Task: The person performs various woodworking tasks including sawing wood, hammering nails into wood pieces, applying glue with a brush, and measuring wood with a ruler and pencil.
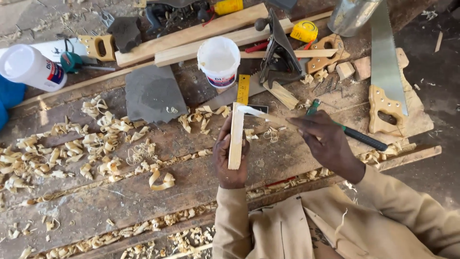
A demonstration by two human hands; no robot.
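Note:
My left hand (230, 160) grips a short pale wooden piece (235, 135), held upright over the workbench. My right hand (326, 144) pinches a thin wooden stick (261, 114) whose white, glue-coated tip touches the top end of that piece. Just beyond them stands an open white glue tub (219, 61) and a yellow ruler (243, 89).
Wood shavings (96, 144) litter the bench on the left. A grey sharpening stone (153, 93), long planks (191, 36), a hand plane (280, 52), a yellow tape measure (304, 31), a handsaw (385, 72), a green-handled screwdriver (354, 135) and a white bottle (31, 67) lie around.

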